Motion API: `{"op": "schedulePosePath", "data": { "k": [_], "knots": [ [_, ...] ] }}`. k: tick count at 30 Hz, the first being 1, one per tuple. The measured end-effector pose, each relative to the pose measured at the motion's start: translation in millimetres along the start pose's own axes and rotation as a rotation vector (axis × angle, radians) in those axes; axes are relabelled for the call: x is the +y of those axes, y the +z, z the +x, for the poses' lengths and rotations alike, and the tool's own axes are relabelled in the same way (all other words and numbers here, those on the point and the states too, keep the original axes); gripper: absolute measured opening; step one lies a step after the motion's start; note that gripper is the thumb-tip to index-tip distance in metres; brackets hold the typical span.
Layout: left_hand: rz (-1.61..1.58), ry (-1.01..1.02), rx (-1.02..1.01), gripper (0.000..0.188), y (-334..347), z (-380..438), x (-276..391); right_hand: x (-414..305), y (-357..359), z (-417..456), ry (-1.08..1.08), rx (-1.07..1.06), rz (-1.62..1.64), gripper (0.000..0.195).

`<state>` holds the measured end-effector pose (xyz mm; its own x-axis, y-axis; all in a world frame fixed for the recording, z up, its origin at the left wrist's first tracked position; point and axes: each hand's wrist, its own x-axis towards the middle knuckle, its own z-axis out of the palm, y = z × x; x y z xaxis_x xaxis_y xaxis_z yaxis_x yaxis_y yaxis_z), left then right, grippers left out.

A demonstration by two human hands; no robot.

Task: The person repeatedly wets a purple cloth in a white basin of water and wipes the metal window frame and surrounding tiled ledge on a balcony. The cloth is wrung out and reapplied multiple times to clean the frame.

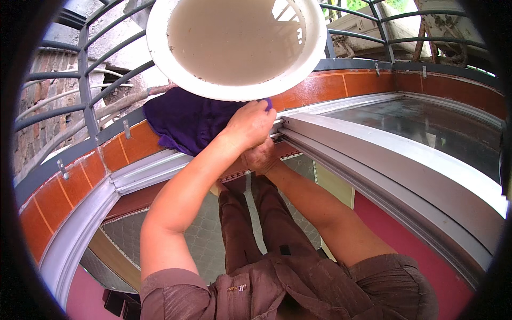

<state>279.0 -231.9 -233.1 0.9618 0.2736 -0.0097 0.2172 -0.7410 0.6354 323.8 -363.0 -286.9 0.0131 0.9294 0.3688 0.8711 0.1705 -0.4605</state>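
Note:
A dark purple cloth (188, 116) lies bunched over the tiled sill, in front of a white basin (240, 93) of cloudy water. My left hand (251, 125) is curled on the cloth's right end, with a bit of purple showing beyond the fingertips. Just below it, my right hand (261, 155) is bent close to the window track (276, 130); its fingers are partly hidden, and I cannot tell what they hold. Beside both hands is the end of an aluminium sliding window sash (372, 148).
Dark metal railing bars (84, 68) curve around the outside of the orange-brown tiled sill (336, 86). White window frame (148, 170) runs along the left. Below my arms is a quilted grey surface (204, 232) with a patterned trim. A brick wall (44, 104) stands outside.

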Motion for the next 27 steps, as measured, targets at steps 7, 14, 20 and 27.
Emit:
{"op": "schedulePosePath", "data": {
  "k": [7,14,20,27],
  "knots": [
    [-0.131,-0.012,0.107,0.029,-5.5,-10.3,-17.8,-3.2,-3.4,3.2,-0.029,0.002,-0.015,0.035],
    [-0.456,0.094,0.328,0.042,14.9,-6.2,-18.7,-4.0,-18.9,3.4,0.042,0.079,0.245,0.027],
    [-0.250,-0.023,0.124,0.039,21.2,4.1,0.9,-12.1,-38.7,-14.6,0.096,0.039,0.238,0.022],
    [0.003,-0.036,-0.010,0.029,-16.5,-23.8,-17.8,-20.3,-65.3,-9.6,0.019,0.039,0.194,0.011]
  ]
}}
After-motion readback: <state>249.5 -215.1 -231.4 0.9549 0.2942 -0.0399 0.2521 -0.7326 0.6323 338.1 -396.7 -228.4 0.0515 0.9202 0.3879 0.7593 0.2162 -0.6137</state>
